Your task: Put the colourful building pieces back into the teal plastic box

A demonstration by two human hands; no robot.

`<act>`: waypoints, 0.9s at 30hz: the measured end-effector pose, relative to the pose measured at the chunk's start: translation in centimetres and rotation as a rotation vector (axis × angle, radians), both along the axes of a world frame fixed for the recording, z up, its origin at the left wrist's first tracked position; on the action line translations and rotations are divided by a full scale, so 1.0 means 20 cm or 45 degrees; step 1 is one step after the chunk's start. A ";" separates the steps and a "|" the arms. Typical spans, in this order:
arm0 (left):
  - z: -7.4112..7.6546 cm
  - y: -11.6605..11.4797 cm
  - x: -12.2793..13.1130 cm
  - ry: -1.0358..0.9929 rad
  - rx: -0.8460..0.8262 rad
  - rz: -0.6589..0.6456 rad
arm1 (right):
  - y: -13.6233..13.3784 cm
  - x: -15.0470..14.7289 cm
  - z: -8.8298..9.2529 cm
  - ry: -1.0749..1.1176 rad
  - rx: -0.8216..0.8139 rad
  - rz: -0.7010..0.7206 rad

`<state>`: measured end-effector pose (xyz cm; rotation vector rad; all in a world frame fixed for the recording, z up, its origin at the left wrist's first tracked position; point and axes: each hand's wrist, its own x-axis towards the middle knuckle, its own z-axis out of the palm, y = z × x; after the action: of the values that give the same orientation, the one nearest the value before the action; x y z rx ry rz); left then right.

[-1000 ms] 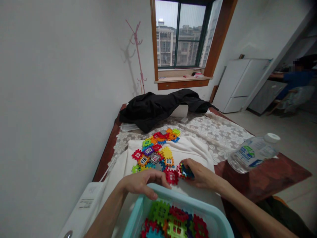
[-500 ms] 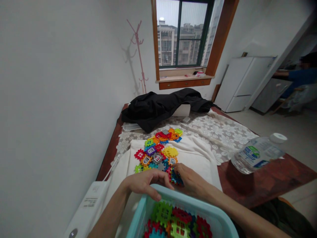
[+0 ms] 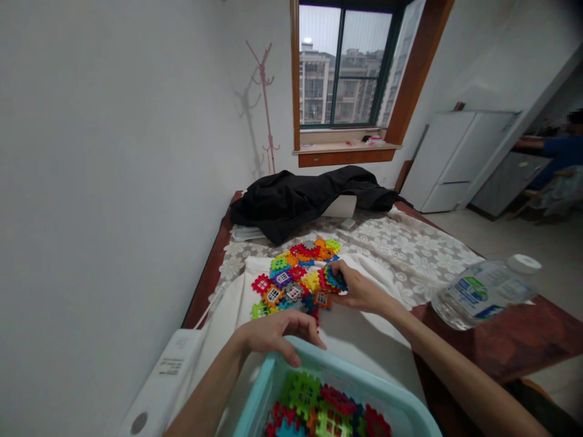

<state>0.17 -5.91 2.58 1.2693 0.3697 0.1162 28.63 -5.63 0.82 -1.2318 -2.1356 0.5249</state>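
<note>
My right hand (image 3: 359, 288) is closed on a small stack of interlocking plastic building blocks (image 3: 334, 279), blue, red and yellow, above the right side of the pile. Colourful toothed blocks (image 3: 282, 278), some with little window grids, lie heaped on a white cloth (image 3: 364, 340). Nearer to me, my left hand (image 3: 282, 335) grips the rim of a light blue plastic bin (image 3: 364, 367), its thumb over the edge and its fingers on the far side. Inside the bin sit more blocks (image 3: 303, 391) in green, red and blue.
A large clear water bottle (image 3: 478, 291) stands on the table's right. Black fabric (image 3: 310, 197) covers the far end, over a lace tablecloth (image 3: 392, 243). A white device (image 3: 159, 385) lies along the left wall. Someone in blue (image 3: 562, 155) is at far right.
My right hand has lifted the stack of blocks from near the bin's far rim and carried it forward over the pile. My left hand stays on the bin rim. The view has shifted slightly.
</note>
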 end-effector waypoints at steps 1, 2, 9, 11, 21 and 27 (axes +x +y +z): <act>0.00 0.00 0.00 0.002 0.016 0.002 | 0.02 -0.02 0.00 -0.039 -0.018 0.022; 0.00 0.00 0.00 0.002 0.034 0.001 | 0.02 -0.04 -0.01 -0.079 -0.036 0.050; -0.02 0.00 0.00 0.004 0.058 0.023 | -0.02 -0.10 -0.12 -0.126 -0.067 0.047; -0.02 -0.01 0.02 -0.011 0.043 0.069 | -0.04 -0.10 -0.14 -0.119 -0.057 0.042; -0.03 -0.02 0.06 -0.020 -0.095 0.122 | -0.04 -0.09 -0.20 -0.022 -0.064 0.084; -0.03 -0.03 0.08 -0.040 -0.133 0.221 | -0.03 -0.08 -0.17 0.006 -0.149 0.101</act>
<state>1.71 -6.54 1.98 1.1304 0.4527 0.2611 27.05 -6.27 -2.49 -1.2103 -2.1831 0.6952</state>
